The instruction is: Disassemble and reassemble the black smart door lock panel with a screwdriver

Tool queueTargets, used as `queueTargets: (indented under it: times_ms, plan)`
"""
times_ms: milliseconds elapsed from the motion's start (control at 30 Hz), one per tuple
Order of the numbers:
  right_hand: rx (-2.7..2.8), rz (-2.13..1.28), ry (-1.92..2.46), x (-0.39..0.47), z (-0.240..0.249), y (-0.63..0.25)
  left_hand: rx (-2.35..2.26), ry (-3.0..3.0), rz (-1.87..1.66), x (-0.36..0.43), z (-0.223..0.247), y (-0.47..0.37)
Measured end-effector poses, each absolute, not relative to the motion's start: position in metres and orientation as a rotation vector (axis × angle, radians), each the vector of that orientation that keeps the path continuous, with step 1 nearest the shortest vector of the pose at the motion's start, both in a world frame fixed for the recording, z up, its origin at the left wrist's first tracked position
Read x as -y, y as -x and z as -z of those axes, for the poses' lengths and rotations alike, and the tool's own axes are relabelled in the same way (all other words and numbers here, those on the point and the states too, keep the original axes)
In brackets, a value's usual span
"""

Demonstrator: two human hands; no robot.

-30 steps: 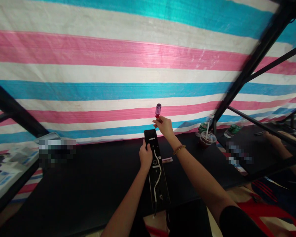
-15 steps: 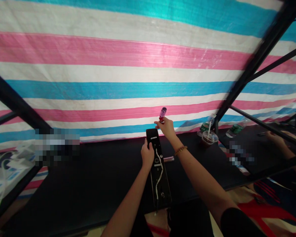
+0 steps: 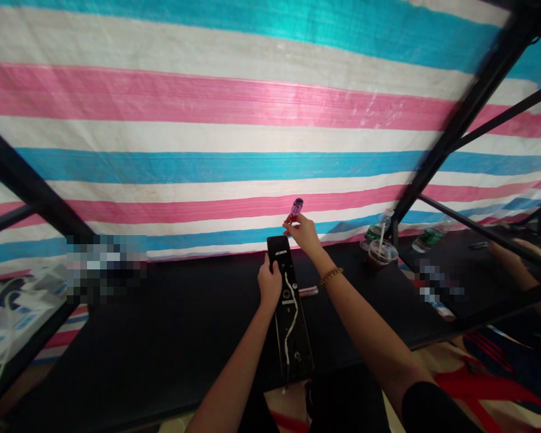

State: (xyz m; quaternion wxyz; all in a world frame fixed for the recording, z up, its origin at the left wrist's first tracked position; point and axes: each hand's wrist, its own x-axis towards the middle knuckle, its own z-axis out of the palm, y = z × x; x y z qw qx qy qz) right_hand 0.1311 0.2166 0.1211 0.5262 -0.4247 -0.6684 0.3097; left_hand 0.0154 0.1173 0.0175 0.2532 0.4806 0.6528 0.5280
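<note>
A long black panel [image 3: 303, 337], like the inner face of a door-lock unit, lies lengthwise in front of me. A white cable [image 3: 293, 319] runs along it, and its near end hangs past the table edge. My left hand [image 3: 269, 281] is closed round the panel's left edge, thumb on top. Above the panel's far end, my right hand [image 3: 304, 231] pinches a screwdriver with a clear purple handle [image 3: 297, 207] pointing up; its shaft and tip cannot be made out. Just right of the panel lies a small pinkish, slender item [image 3: 309, 291].
On the black table [image 3: 198, 325], a lidded plastic cup with a straw [image 3: 382, 252] and a bottle [image 3: 374, 233] stand at the back right. Another bottle [image 3: 426, 239] lies beyond. A co-worker's hand [image 3: 507, 261] is far right. White power strips [image 3: 9, 328] sit left; black posts flank both sides.
The screwdriver handle and my right hand have shifted very slightly. My left hand keeps its grip, and the panel stays in place.
</note>
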Motion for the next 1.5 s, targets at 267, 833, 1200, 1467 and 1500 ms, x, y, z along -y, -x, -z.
queueTargets:
  times_ms: [267, 833, 1200, 1467, 1500]
  plan:
    - [1.586, -0.649, 1.058, -0.215, -0.119, -0.13, -1.811, -1.311, -1.405, -0.116, -0.018, -0.015]
    - [0.674, -0.868, 1.088, -0.046, -0.009, -0.233, -1.939, -1.556, -1.08, -0.027, 0.011, 0.106]
    - [0.335, -1.134, 1.057, 0.043, 0.01, -0.254, -1.876, -1.631, -0.993, -0.014, 0.011, 0.102]
    - [0.426, -1.274, 1.061, 0.059, -0.029, -0.212, -1.54, -1.441, -1.046, 0.017, -0.042, 0.051]
    - [0.448, -1.268, 1.057, 0.06, -0.035, -0.206, -1.446, -1.339, -1.061, 0.023, -0.05, 0.042]
